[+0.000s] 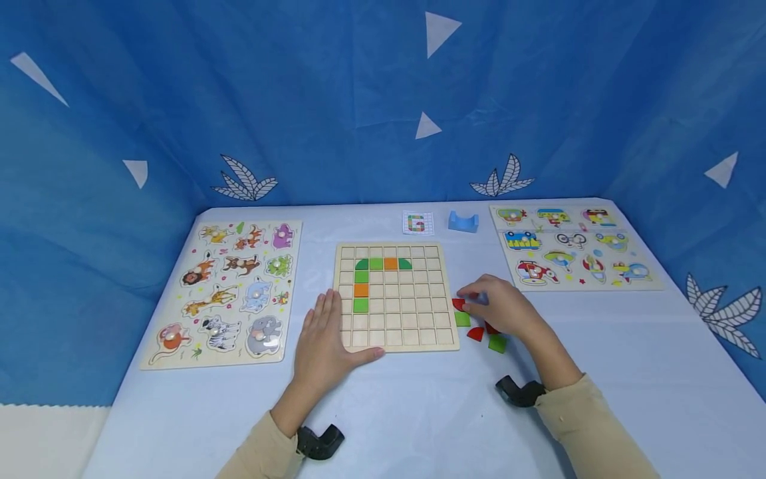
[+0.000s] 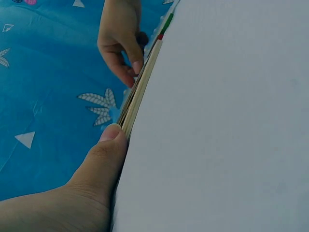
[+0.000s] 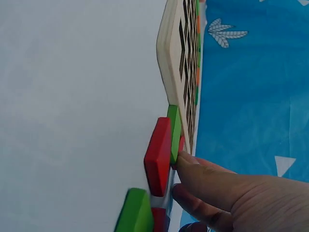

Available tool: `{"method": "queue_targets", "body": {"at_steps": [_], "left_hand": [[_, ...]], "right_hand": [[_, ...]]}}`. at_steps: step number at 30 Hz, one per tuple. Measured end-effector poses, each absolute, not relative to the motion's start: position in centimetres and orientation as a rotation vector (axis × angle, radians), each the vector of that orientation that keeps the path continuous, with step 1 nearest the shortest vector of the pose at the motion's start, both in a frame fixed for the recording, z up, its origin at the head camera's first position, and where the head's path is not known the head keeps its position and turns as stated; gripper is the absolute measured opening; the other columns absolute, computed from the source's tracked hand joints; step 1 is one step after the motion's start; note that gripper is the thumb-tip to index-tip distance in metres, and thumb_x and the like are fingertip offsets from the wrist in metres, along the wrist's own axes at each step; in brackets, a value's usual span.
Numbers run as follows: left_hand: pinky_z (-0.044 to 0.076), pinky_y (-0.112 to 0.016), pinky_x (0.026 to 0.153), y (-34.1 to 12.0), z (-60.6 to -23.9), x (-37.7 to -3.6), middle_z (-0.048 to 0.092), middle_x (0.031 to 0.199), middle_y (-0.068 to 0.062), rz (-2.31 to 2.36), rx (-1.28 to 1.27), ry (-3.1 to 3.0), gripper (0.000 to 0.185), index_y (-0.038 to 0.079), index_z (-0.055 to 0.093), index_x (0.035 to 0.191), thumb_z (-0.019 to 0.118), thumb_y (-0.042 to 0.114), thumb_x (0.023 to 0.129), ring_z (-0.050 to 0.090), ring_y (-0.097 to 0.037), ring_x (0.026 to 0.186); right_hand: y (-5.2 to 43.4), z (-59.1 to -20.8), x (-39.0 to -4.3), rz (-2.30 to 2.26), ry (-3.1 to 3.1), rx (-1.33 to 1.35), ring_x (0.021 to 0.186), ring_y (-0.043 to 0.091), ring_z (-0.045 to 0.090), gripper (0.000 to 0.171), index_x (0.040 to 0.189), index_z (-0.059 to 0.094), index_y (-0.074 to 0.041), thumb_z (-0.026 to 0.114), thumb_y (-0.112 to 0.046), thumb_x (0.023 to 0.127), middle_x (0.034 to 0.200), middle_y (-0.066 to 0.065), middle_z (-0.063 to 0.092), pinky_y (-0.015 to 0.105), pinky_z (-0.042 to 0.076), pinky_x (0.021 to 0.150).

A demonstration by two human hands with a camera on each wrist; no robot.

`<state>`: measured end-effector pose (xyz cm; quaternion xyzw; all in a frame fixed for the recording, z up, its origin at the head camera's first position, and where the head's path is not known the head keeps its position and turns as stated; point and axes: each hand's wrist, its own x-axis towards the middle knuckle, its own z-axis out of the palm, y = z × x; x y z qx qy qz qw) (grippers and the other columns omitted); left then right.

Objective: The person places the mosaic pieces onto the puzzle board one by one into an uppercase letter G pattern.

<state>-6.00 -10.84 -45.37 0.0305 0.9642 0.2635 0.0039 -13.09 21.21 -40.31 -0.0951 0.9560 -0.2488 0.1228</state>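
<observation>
A wooden grid board (image 1: pixel 407 319) lies mid-table. In its upper left, green and orange square tiles and dark green rounded corner tiles form a row and a column. My left hand (image 1: pixel 323 346) rests along the board's left side, fingers straight, thumb on the near edge. At the right edge, my right hand (image 1: pixel 503 305) has thumb and forefinger at a red quarter-round tile (image 1: pixel 458 304), pinching it beside the board. Close by lie a green square tile (image 1: pixel 463 319), another red quarter-round tile (image 1: pixel 475 334) and a second green tile (image 1: pixel 497 343). One more red piece is partly hidden under the hand.
A small pattern card (image 1: pixel 417 223) and a blue holder (image 1: pixel 463 222) stand behind the board. To the left lies an animal peg puzzle (image 1: pixel 239 339); at the back right, a vehicle peg puzzle (image 1: pixel 580 279). A blue curtain (image 1: pixel 335 100) surrounds the white table.
</observation>
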Motion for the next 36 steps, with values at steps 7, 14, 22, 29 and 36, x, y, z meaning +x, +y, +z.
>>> {"method": "queue_targets", "body": {"at_steps": [7,14,22,29,36], "left_hand": [[0.012,-0.053,0.125,-10.9,-45.7,-6.0,0.011,0.167,-0.015,0.835,0.096,3.031,0.138,0.001,0.015,0.158,0.074,0.080,0.062,0.006,-0.032,0.156],[0.012,-0.052,0.126,-10.9,-46.1,-6.0,0.010,0.167,-0.014,0.811,0.109,3.036,0.138,0.002,0.013,0.159,0.069,0.084,0.062,0.006,-0.031,0.156],[0.012,-0.051,0.126,-11.0,-45.9,-6.0,0.011,0.167,-0.014,0.800,0.106,3.029,0.138,0.003,0.014,0.159,0.068,0.085,0.062,0.006,-0.030,0.156],[0.012,-0.052,0.125,-11.0,-45.7,-6.0,0.012,0.167,-0.014,0.816,0.097,3.027,0.137,0.003,0.014,0.159,0.070,0.083,0.062,0.007,-0.031,0.156],[0.014,-0.052,0.125,-10.9,-45.8,-6.1,0.013,0.167,-0.014,0.815,0.085,3.032,0.139,0.003,0.016,0.158,0.074,0.081,0.060,0.008,-0.031,0.156]], "right_hand": [[21.4,-40.6,-13.4,-0.738,2.791,-0.247,0.105,0.025,0.056,0.029,0.118,0.073,-0.016,0.074,-0.018,0.089,0.113,0.006,0.066,0.042,0.057,0.085],[21.5,-41.0,-13.6,-0.769,2.775,-0.247,0.102,0.023,0.056,0.025,0.113,0.073,-0.017,0.075,-0.022,0.089,0.110,0.004,0.066,0.040,0.056,0.084],[21.2,-40.6,-13.9,-0.907,2.751,-0.154,0.085,0.023,0.055,0.018,0.104,0.064,-0.018,0.074,-0.021,0.089,0.096,0.005,0.063,0.027,0.051,0.060],[17.6,-40.8,-13.8,-1.070,2.676,-0.248,0.075,0.022,0.055,0.015,0.101,0.066,-0.019,0.075,-0.025,0.089,0.093,0.001,0.065,0.028,0.048,0.058],[12.4,-41.3,-13.2,-1.162,2.623,-0.365,0.076,0.018,0.057,0.011,0.093,0.068,-0.023,0.078,-0.025,0.087,0.085,-0.004,0.065,0.030,0.050,0.065]]}}
